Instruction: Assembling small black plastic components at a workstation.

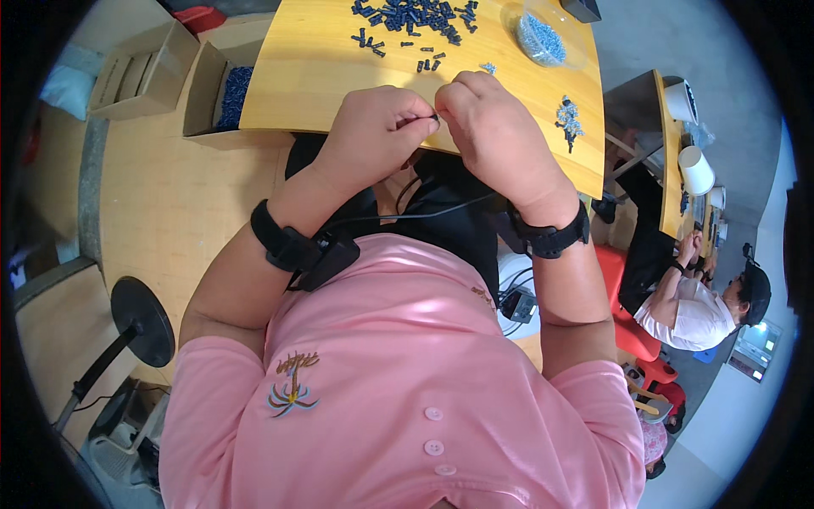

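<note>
My left hand is closed in a pinch over the table's near edge, holding a small black plastic part between thumb and forefinger. My right hand meets it there with curled fingers; its fingertips are mostly hidden behind the hand, so what they hold cannot be seen. Just beyond my hands lie several loose black parts on the wooden table, with a larger pile of black parts farther back. A few tiny pale-blue screw-like pieces rest beyond my right hand.
A clear bowl of small pale-blue pieces stands far right, near a black box. A cluster of black and silvery pieces lies by the right edge. Cardboard boxes stand left. Another person sits at a separate table on the right.
</note>
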Demonstrator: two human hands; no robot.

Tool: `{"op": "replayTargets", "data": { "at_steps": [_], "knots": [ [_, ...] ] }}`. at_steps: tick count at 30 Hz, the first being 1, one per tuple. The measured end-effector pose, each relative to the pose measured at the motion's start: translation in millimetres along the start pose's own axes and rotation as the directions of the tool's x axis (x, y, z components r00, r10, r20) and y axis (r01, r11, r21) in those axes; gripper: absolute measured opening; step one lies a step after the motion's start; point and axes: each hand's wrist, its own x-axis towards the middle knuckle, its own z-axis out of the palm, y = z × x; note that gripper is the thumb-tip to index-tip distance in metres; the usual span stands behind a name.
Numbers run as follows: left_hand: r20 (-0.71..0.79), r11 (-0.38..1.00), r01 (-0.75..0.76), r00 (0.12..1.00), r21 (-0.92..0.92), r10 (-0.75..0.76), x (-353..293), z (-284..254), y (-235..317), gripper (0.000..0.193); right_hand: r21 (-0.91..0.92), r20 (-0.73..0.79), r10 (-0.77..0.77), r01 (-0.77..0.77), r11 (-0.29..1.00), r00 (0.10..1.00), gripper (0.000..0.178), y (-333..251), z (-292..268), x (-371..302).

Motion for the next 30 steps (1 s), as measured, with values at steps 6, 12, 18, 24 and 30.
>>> {"op": "replayTargets", "data": {
  "at_steps": [6,12,18,24,30],
  "knots": [
    [0.204,0.871,0.319,0.944,-0.373,-0.258,3,-3,-5,0.021,0.421,-0.092,0.282,-0.220,0.880,0.955,0.008,2,13,-8],
    [0.270,0.772,0.414,0.909,-0.483,-0.318,8,-4,-3,0.024,0.659,-0.101,0.540,-0.351,0.666,0.835,0.017,-8,25,-18],
    [0.307,0.670,0.498,0.867,-0.551,-0.392,10,-3,-1,0.024,0.619,-0.196,0.475,-0.268,0.739,0.858,0.025,-9,27,-22],
    [0.336,0.580,0.539,0.840,-0.611,-0.426,11,2,-1,0.020,0.367,-0.330,0.318,-0.190,0.911,0.889,0.031,-9,35,-23],
    [0.347,0.570,0.550,0.832,-0.610,-0.432,11,2,-1,0.018,0.454,-0.317,0.396,-0.229,0.861,0.862,0.029,-11,39,-22]
  ]
}}
